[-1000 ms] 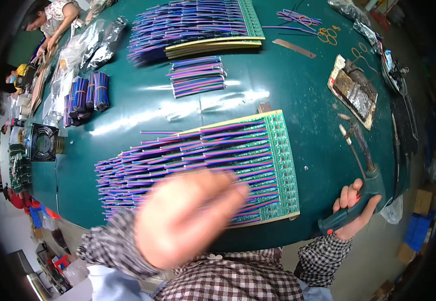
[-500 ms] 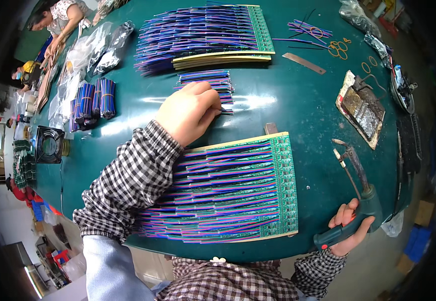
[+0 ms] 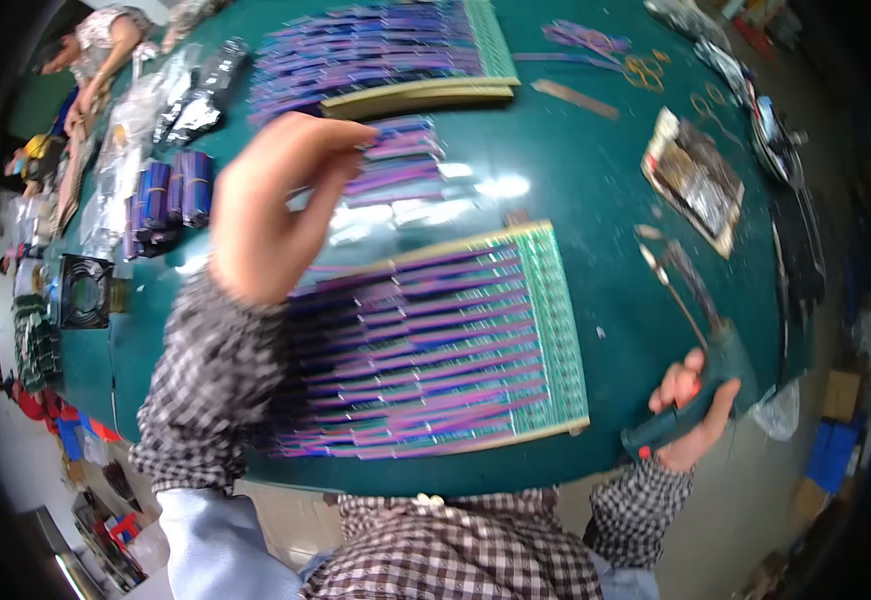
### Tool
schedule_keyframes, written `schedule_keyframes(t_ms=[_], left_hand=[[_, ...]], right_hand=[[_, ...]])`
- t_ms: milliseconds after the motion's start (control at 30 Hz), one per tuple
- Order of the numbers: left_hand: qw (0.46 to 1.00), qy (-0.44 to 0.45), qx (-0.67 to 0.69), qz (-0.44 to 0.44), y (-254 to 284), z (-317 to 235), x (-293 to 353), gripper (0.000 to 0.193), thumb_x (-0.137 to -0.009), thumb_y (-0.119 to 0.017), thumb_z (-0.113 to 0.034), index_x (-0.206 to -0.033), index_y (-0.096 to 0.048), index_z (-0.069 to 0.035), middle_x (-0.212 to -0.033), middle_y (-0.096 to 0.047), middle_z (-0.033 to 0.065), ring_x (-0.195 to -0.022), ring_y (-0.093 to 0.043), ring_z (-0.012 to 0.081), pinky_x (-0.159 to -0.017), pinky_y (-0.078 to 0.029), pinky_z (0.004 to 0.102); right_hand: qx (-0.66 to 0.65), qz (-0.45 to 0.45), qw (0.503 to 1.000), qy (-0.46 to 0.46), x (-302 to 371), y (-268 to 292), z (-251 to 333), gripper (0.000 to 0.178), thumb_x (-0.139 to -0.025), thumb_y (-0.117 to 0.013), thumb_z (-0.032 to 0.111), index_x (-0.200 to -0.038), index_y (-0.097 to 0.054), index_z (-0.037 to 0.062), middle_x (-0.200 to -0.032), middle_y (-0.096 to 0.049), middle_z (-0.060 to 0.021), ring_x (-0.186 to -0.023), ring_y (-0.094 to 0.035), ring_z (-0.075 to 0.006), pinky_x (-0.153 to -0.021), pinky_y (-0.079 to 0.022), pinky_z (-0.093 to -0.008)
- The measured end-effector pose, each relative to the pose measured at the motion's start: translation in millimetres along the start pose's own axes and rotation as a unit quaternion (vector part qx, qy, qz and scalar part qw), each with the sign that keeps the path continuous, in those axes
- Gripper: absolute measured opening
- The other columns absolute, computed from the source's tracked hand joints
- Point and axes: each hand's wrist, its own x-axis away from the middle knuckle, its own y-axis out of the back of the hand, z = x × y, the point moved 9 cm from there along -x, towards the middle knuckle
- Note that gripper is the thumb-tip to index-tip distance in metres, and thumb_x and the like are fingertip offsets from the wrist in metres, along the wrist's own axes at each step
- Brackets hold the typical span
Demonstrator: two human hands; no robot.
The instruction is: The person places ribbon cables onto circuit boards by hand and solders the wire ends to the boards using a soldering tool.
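The head view is blurred by motion, most of all around the left hand (image 3: 280, 205), which is raised above the green table (image 3: 595, 190) with its fingers pinched together near a small loose bunch of purple and blue wires (image 3: 395, 160). Whether the fingertips actually grip a wire cannot be made out; the hand hides part of that bunch. The checked sleeve (image 3: 220, 390) covers the left end of the near board of wires (image 3: 445, 345), a flat green strip panel lined with rows of purple and blue leads lying close to the table's near edge. A second such board (image 3: 385, 50) lies at the far edge, its top cut off by the frame.

The right hand (image 3: 690, 405) is closed around the green handle of a soldering tool (image 3: 700, 375), resting at the table's right edge, just beside the near board. Bundled wire packs (image 3: 170, 195) lie to the left, with clear bags beyond them too smeared to read. Another person (image 3: 95, 45) sits at the far left corner.
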Motion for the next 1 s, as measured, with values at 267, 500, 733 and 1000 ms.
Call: schedule_keyframes(t_ms=[267,500,733,1000], left_hand=[[0.982,-0.077,0.107,0.137,-54,-133,71,0.022,-0.072,-0.065,0.003,-0.093,-0.063,0.004,-0.085,-0.058,0.0109,-0.073,-0.06,0.0227,-0.065,-0.05,0.0291],[0.973,-0.202,-0.066,0.085,-92,-163,105,0.039,-0.061,-0.061,-0.009,-0.097,-0.064,0.005,-0.091,-0.057,0.0105,-0.073,-0.058,0.0201,-0.058,-0.05,0.0274],[0.979,-0.192,-0.066,0.028,-89,-161,108,0.038,-0.057,-0.061,-0.009,-0.093,-0.065,0.005,-0.086,-0.06,0.0101,-0.068,-0.058,0.0194,-0.055,-0.049,0.0265],[0.977,-0.2,-0.065,0.022,-90,-160,107,0.036,-0.057,-0.062,-0.008,-0.09,-0.065,0.006,-0.085,-0.059,0.0098,-0.07,-0.058,0.0194,-0.056,-0.049,0.026]], right_hand=[[0.099,-0.002,0.994,0.045,56,-5,31,0.065,-0.092,-0.041,0.053,-0.113,-0.047,-0.0073,-0.076,-0.053,-0.0065,-0.073,-0.056,-0.0191,-0.058,-0.053,-0.0316],[0.148,-0.027,0.987,0.051,114,9,46,0.067,-0.09,-0.046,0.055,-0.116,-0.044,-0.0073,-0.085,-0.053,-0.0093,-0.082,-0.057,-0.0214,-0.063,-0.056,-0.0324],[0.196,0.0,0.98,0.018,137,-3,49,0.07,-0.089,-0.052,0.05,-0.122,-0.038,-0.01,-0.097,-0.056,-0.0152,-0.098,-0.058,-0.0278,-0.073,-0.059,-0.0368],[0.174,-0.021,0.982,-0.078,149,-1,34,0.072,-0.076,-0.069,0.048,-0.115,-0.045,-0.0084,-0.093,-0.056,-0.0136,-0.093,-0.059,-0.0291,-0.077,-0.056,-0.0429]])
